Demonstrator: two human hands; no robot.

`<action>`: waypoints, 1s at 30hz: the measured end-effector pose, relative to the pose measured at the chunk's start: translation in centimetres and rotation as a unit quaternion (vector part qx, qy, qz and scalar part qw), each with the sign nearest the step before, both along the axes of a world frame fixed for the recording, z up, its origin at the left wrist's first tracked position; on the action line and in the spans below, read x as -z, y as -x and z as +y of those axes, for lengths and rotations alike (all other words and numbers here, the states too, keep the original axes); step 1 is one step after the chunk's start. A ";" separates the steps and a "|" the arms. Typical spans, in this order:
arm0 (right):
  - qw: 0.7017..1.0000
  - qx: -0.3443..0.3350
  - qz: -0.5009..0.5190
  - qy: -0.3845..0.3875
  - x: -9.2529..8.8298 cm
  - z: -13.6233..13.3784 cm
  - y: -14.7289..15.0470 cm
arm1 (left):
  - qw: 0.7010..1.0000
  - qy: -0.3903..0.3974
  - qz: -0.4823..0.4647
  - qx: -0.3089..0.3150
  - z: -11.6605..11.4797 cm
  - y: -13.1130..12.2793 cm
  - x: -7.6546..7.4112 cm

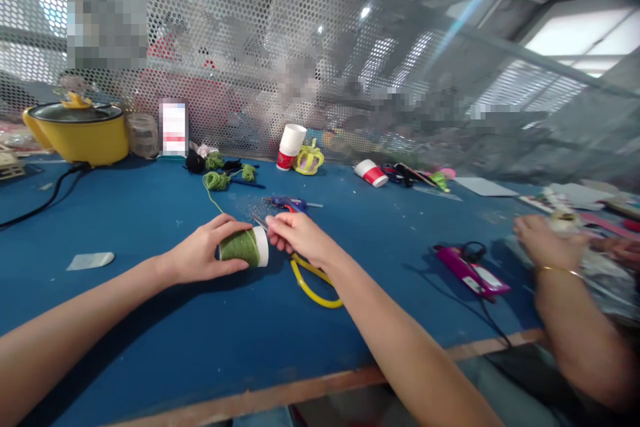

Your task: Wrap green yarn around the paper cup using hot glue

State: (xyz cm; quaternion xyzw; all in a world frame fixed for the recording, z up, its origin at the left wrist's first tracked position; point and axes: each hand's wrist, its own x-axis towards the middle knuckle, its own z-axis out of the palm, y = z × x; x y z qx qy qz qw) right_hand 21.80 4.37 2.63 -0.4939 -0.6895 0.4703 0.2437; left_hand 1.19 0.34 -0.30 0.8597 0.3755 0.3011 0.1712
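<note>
My left hand [210, 250] is wrapped round a paper cup [263, 247] lying on its side. Green yarn [239, 250] covers most of the cup, leaving a white band at its right end. From there a green strand leads up to a yarn ball [217, 181]. Just right of the cup, my right hand [295, 235] grips scissors near the blades. The scissors' yellow handle loops [313, 293] hang below that hand, and a metal tip pokes out by the cup. Behind my right hand lies a blue glue gun [290, 203], partly hidden.
A yellow electric pot [90, 140], a clear jar [143, 135] and a lit phone [173, 128] stand at the back left. Stacked paper cups [291, 147] are beside a yellow crown-shaped piece [309, 160]. A purple packet [470, 273] lies right, near a co-worker's hand [550, 243].
</note>
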 end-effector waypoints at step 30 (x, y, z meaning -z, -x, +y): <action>0.993 0.052 0.100 -0.020 -1.9 -0.8 -1.8 | 0.984 0.124 -0.009 -0.129 0.8 0.7 -0.5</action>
